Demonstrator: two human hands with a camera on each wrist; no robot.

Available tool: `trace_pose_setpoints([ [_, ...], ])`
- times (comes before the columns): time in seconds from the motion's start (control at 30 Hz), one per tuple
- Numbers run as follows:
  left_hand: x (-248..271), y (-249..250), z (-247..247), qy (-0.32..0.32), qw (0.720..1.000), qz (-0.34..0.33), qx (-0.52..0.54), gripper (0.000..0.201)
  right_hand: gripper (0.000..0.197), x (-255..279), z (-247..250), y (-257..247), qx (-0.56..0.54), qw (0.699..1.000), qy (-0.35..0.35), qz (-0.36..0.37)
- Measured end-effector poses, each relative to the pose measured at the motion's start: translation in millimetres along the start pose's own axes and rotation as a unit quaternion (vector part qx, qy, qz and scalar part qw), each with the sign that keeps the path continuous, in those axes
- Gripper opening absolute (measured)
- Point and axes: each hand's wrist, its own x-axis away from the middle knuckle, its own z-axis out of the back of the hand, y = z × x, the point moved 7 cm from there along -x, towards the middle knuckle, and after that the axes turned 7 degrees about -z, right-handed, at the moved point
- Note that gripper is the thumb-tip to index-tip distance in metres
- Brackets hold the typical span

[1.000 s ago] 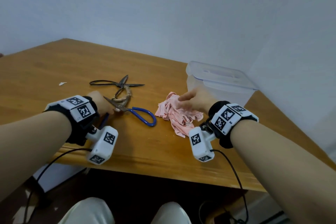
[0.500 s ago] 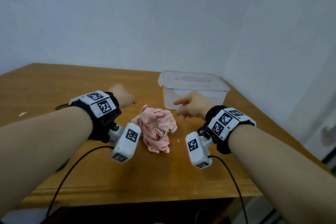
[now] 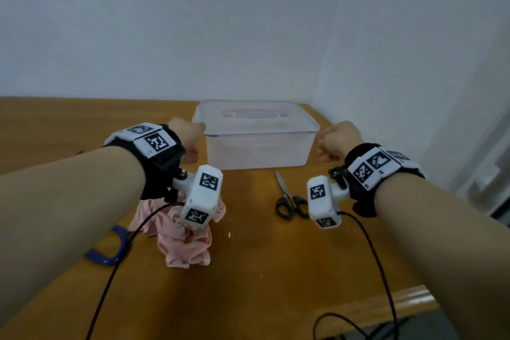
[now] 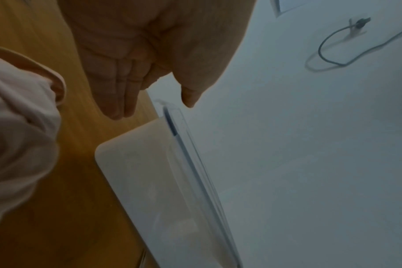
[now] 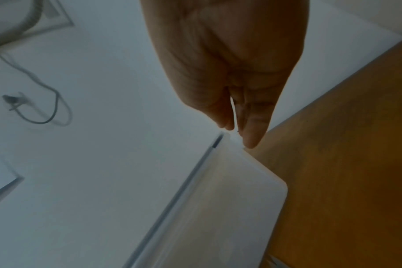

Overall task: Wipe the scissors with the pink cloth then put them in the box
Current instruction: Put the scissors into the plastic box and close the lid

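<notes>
Wooden tabletop (image 3: 276,270) against white wall: left hand (image 3: 185,136) and right hand (image 3: 335,139), fingers extended and empty, flank lidded clear plastic box (image 3: 256,138); black-handled scissors (image 3: 288,196) and crumpled pink cloth (image 3: 182,240) lie nearer.

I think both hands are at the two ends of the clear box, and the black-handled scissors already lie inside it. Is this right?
Not quite. The hands, left hand and right hand, are at the ends of the clear box, but the black-handled scissors lie on the table in front of it, as the head view shows.
</notes>
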Motion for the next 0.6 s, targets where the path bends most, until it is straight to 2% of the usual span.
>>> trace_pose_setpoints([
  [0.2,-27,-5,-14,0.028,0.999,-0.009,0.035,0.055,0.007,-22,-11,1,-0.119,0.992,-0.009,-0.029],
  [0.3,-31,-6,-15,0.043,0.999,-0.019,0.006,0.053,0.035,-26,-22,-1,-0.129,0.991,-0.033,-0.014],
  [0.37,-35,-3,-12,0.068,0.997,-0.040,-0.012,0.047,0.043,-27,-23,-1,-0.132,0.991,-0.021,-0.004],
  [0.43,-37,-2,-8,0.086,0.994,-0.055,-0.034,0.036,0.036,-29,-17,1,-0.157,0.987,0.017,-0.002],
  [0.5,-37,-3,-3,0.098,0.994,-0.050,-0.010,0.023,0.028,-29,-14,2,-0.173,0.985,0.021,-0.007],
  [0.6,-29,-3,2,0.105,0.992,-0.022,0.061,0.030,0.032,-19,-11,3,-0.218,0.976,0.004,-0.029],
])
